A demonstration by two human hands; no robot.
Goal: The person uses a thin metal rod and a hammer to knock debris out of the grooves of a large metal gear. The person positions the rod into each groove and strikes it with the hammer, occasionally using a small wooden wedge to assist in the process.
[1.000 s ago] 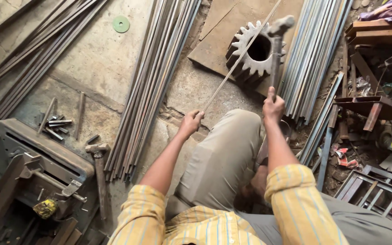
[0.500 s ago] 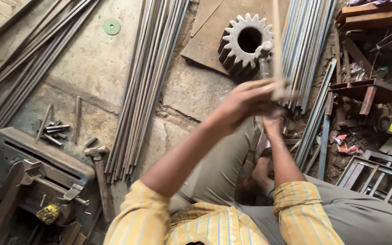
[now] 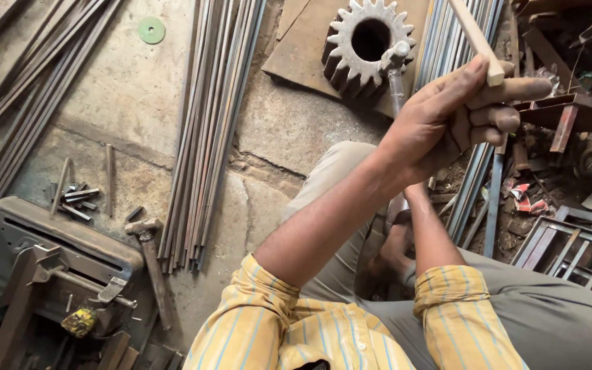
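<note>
the left hand (image 3: 447, 120) is raised high and closed around a thin square bar (image 3: 475, 38), thumb and fingers pinching it near its cut end; the bar runs up and out of the top of the view, passing just right of the big toothed gear (image 3: 368, 44). the right hand (image 3: 397, 236) sits lower, below and slightly right of the gear, mostly hidden behind the left forearm, so i cannot tell whether it is open or gripping anything. an upright metal post (image 3: 396, 68) stands against the gear's right side. a bundle of long rods (image 3: 207, 130) lies on the floor left of the gear, and a hammer (image 3: 149, 257) lies further down on that side, beside a dark metal machine (image 3: 56, 260). more rods (image 3: 447, 34) lie right of the gear.

what could go wrong, as i judge it: the bar is held only near one end, so its long free length may whip or sag and strike the post or the gear teeth. a loose pinch could let it slide through the fingers, and the cut end has sharp corners.

compared with one second ago, the left hand has lifted from low beside the knee to well above it, carrying the bar end up close to the camera. the right hand, then holding the post higher up, has dropped lower.
</note>
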